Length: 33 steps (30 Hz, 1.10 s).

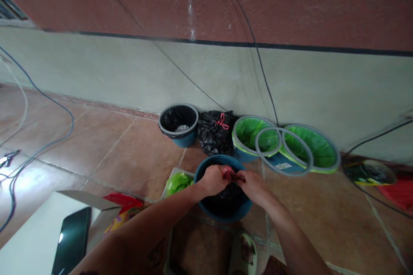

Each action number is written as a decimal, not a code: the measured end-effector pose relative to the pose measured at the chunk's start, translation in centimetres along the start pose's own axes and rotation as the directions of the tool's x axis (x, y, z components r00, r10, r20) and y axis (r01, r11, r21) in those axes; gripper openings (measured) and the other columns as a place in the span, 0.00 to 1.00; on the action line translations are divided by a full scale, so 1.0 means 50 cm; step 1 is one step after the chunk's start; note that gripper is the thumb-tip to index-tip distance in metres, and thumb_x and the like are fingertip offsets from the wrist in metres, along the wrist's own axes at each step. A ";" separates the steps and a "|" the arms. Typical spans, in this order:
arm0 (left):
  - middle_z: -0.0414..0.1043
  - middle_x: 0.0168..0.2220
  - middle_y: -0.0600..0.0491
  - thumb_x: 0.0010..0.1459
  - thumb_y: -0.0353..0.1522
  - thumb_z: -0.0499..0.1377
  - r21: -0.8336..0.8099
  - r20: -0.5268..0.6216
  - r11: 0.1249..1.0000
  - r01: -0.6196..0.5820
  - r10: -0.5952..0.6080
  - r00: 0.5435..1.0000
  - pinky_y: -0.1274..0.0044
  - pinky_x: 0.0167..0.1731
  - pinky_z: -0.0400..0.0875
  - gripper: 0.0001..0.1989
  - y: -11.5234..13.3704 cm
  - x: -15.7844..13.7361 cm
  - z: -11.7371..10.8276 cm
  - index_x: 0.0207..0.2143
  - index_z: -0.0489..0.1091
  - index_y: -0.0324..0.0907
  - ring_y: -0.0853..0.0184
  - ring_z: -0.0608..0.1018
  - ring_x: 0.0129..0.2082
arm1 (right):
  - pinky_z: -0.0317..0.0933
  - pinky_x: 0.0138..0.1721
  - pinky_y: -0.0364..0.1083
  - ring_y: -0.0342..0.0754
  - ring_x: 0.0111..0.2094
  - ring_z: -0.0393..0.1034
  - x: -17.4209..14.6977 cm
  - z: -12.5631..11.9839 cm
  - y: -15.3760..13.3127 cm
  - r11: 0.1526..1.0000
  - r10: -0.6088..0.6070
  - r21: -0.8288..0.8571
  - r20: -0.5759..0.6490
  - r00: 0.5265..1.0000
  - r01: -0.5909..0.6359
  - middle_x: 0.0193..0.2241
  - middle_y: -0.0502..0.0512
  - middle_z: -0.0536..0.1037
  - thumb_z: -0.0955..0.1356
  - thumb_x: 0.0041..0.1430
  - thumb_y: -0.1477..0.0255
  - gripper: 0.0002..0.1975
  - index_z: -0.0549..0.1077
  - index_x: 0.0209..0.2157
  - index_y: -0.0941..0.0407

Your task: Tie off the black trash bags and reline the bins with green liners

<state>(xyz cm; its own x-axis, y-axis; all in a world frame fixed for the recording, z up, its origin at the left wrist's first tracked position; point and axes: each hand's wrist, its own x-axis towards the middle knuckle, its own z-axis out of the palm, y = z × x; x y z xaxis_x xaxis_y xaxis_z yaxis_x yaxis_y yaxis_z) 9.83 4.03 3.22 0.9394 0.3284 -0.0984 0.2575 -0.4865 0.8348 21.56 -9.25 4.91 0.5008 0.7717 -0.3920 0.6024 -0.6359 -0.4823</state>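
My left hand [213, 180] and my right hand [253, 187] are close together above a blue bin [247, 211]. Both are closed on the red drawstring [228, 173] of a black garbage bag [226, 200], which sits down inside the bin. The gathered top of the bag runs between my fingers, partly hidden by them. Just behind the bin rests a tied black bag [213, 133] with a pink-red bow. Bright green plastic [178, 182] lies to the left of my left hand.
A black-lined bin [185, 141] stands by the wall. Two green-lined bins [244, 154] [329, 146] are at the right, with a loose grey ring [261, 157] across them. A phone [71, 240] lies on a white surface [35, 232]. Cables [48, 101] trail at left.
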 end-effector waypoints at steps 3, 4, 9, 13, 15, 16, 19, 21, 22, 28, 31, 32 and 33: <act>0.78 0.34 0.52 0.53 0.24 0.58 0.117 -0.005 0.985 -0.124 0.125 0.992 0.74 0.44 0.67 0.13 0.002 -0.004 -0.010 0.38 0.77 0.45 0.62 0.76 0.39 | 0.61 0.50 0.48 0.52 0.48 0.73 0.006 0.005 -0.003 0.999 -0.031 0.038 -0.071 0.997 0.034 0.44 0.57 0.81 0.62 0.55 0.79 0.17 0.77 0.43 0.54; 0.77 0.35 0.52 0.53 0.23 0.57 0.124 0.003 0.981 -0.149 0.150 0.989 0.75 0.45 0.67 0.13 0.004 -0.004 -0.013 0.37 0.77 0.45 0.63 0.76 0.40 | 0.60 0.52 0.48 0.51 0.49 0.72 0.007 0.005 -0.007 0.995 -0.058 0.071 -0.094 0.994 0.065 0.46 0.57 0.80 0.61 0.55 0.80 0.19 0.76 0.44 0.54; 0.77 0.39 0.50 0.53 0.19 0.52 0.077 0.024 0.979 -0.188 0.187 0.982 0.76 0.45 0.68 0.18 0.015 -0.007 -0.023 0.40 0.76 0.43 0.65 0.76 0.41 | 0.65 0.40 0.46 0.46 0.35 0.75 0.006 0.006 -0.020 0.920 -0.156 0.352 -0.070 0.985 0.171 0.42 0.56 0.80 0.58 0.58 0.78 0.19 0.72 0.48 0.56; 0.77 0.43 0.51 0.57 0.21 0.52 -0.015 -0.115 0.985 -0.174 0.171 0.979 0.76 0.48 0.69 0.19 0.016 -0.008 -0.018 0.45 0.76 0.44 0.66 0.76 0.43 | 0.64 0.31 0.45 0.43 0.23 0.70 0.006 0.008 -0.023 0.891 -0.107 0.438 -0.058 0.993 0.122 0.31 0.53 0.80 0.57 0.60 0.75 0.18 0.71 0.48 0.58; 0.77 0.44 0.51 0.56 0.21 0.52 -0.068 -0.212 0.990 -0.127 0.110 0.971 0.75 0.50 0.68 0.19 0.010 -0.005 -0.012 0.45 0.76 0.43 0.66 0.76 0.45 | 0.63 0.30 0.44 0.42 0.21 0.69 0.006 0.008 -0.026 0.877 -0.069 0.472 -0.059 0.996 0.089 0.30 0.52 0.79 0.57 0.60 0.74 0.19 0.71 0.50 0.59; 0.77 0.44 0.51 0.56 0.21 0.53 -0.095 -0.249 0.991 -0.096 0.070 0.966 0.75 0.51 0.68 0.19 0.007 -0.003 -0.009 0.44 0.75 0.43 0.66 0.76 0.45 | 0.62 0.29 0.44 0.41 0.20 0.68 0.006 0.008 -0.028 0.867 -0.050 0.493 -0.056 0.997 0.071 0.30 0.52 0.79 0.58 0.60 0.73 0.19 0.71 0.49 0.60; 0.77 0.39 0.52 0.56 0.23 0.56 -0.174 -0.276 0.985 -0.007 -0.042 0.960 0.75 0.48 0.70 0.17 0.000 0.002 -0.001 0.46 0.74 0.41 0.67 0.77 0.40 | 0.61 0.26 0.42 0.40 0.19 0.67 0.006 0.008 -0.033 0.840 -0.030 0.540 -0.039 0.999 0.047 0.29 0.52 0.79 0.59 0.61 0.69 0.17 0.73 0.45 0.59; 0.76 0.34 0.54 0.56 0.25 0.57 -0.206 -0.253 0.978 0.032 -0.085 0.964 0.76 0.44 0.71 0.16 0.000 0.001 0.002 0.48 0.72 0.41 0.68 0.77 0.35 | 0.60 0.24 0.41 0.40 0.19 0.67 0.006 0.008 -0.033 0.832 -0.035 0.552 -0.045 0.998 0.054 0.27 0.51 0.78 0.60 0.61 0.67 0.16 0.75 0.41 0.58; 0.76 0.33 0.54 0.57 0.26 0.57 -0.217 -0.245 0.975 0.043 -0.097 0.965 0.76 0.43 0.71 0.16 0.001 0.001 0.002 0.48 0.72 0.41 0.68 0.77 0.34 | 0.59 0.24 0.41 0.39 0.19 0.67 0.006 0.008 -0.032 0.831 -0.035 0.553 -0.050 0.998 0.057 0.27 0.50 0.78 0.61 0.61 0.66 0.15 0.75 0.40 0.58; 0.76 0.30 0.55 0.57 0.26 0.56 -0.248 -0.133 0.969 0.024 -0.059 0.989 0.80 0.37 0.70 0.07 0.010 0.000 -0.008 0.31 0.75 0.42 0.70 0.76 0.31 | 0.60 0.24 0.40 0.40 0.21 0.69 0.008 0.013 -0.023 0.809 -0.024 0.587 -0.021 0.999 0.032 0.28 0.51 0.79 0.64 0.59 0.64 0.12 0.74 0.34 0.57; 0.75 0.27 0.56 0.57 0.27 0.56 -0.269 -0.055 0.961 0.061 -0.078 0.995 0.80 0.32 0.68 0.09 0.004 0.004 -0.008 0.29 0.75 0.41 0.70 0.74 0.27 | 0.59 0.24 0.40 0.40 0.23 0.71 0.009 0.016 -0.018 0.840 0.029 0.542 0.028 0.999 -0.039 0.29 0.51 0.79 0.63 0.61 0.67 0.10 0.72 0.34 0.56; 0.75 0.26 0.55 0.56 0.28 0.56 -0.248 -0.037 0.966 0.070 -0.082 0.996 0.80 0.31 0.68 0.09 0.000 0.005 -0.008 0.28 0.76 0.41 0.70 0.74 0.27 | 0.60 0.25 0.40 0.40 0.24 0.72 0.010 0.017 -0.017 0.859 0.055 0.507 0.039 0.998 -0.067 0.29 0.51 0.79 0.62 0.61 0.68 0.09 0.72 0.34 0.56; 0.76 0.26 0.55 0.56 0.28 0.56 -0.208 -0.025 0.975 0.073 -0.080 0.996 0.80 0.31 0.68 0.09 -0.005 0.005 -0.006 0.28 0.77 0.41 0.70 0.75 0.27 | 0.60 0.26 0.40 0.41 0.25 0.73 0.010 0.019 -0.017 0.885 0.073 0.457 0.044 0.996 -0.085 0.29 0.52 0.80 0.61 0.62 0.70 0.09 0.71 0.34 0.56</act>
<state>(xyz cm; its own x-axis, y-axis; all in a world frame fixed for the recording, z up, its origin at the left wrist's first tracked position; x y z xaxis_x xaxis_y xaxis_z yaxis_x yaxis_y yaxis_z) 9.94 4.51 3.14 0.9098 0.3863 -0.1515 0.2730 -0.2824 0.9196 20.74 -8.31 4.38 0.5161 0.7225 -0.4601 0.2062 -0.6262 -0.7519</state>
